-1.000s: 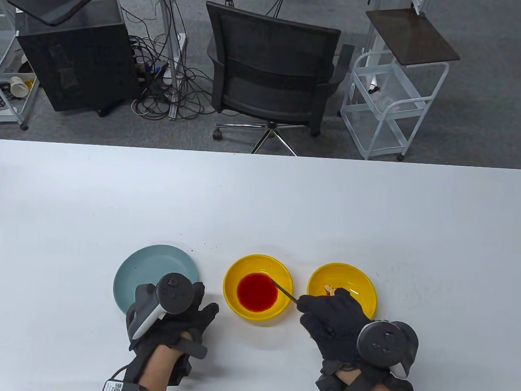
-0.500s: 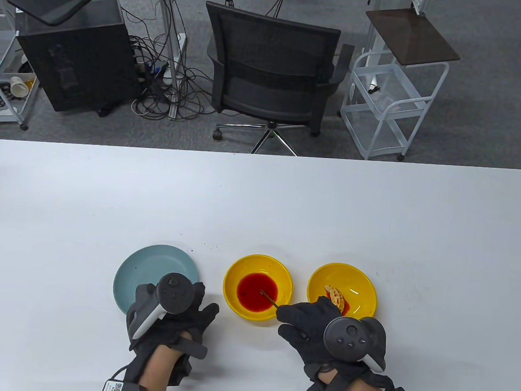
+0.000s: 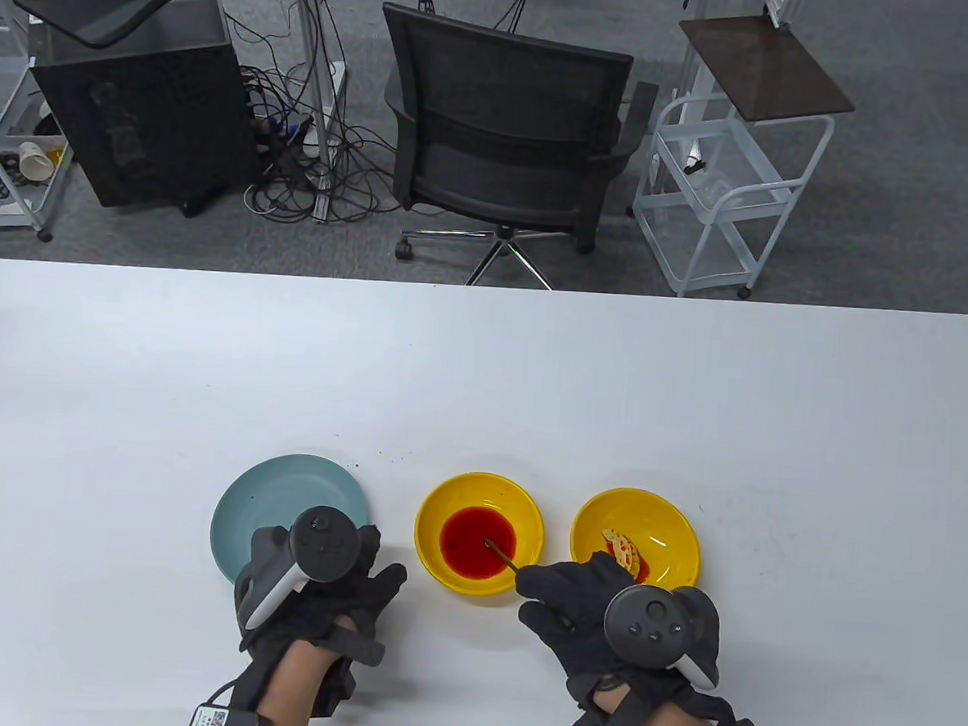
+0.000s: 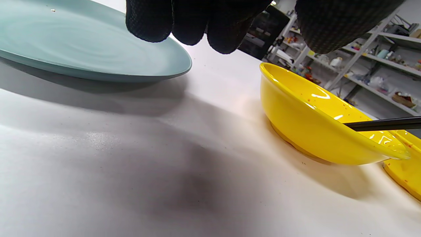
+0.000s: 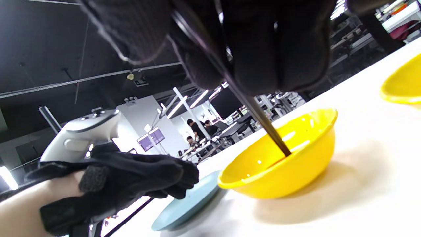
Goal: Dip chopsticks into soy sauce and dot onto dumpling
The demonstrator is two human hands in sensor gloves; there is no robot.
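My right hand pinches dark chopsticks whose tips sit in the red sauce of the middle yellow bowl. In the right wrist view the chopsticks slant down from my curled fingers into that bowl. A second yellow bowl to the right holds a pale dumpling with red dots on it. My left hand lies flat on the table beside a blue-green plate, holding nothing. In the left wrist view the plate, bowl and chopsticks show.
The white table stretches far and wide behind the dishes. Small crumbs lie near the plate's far rim. Beyond the far edge stand a black office chair, a white wire cart and a black cabinet.
My right hand slid left and toward me a second ago, carrying the chopstick tips from the sauce's right edge into its middle and uncovering the dumpling. Since half a second ago it is nearly still.
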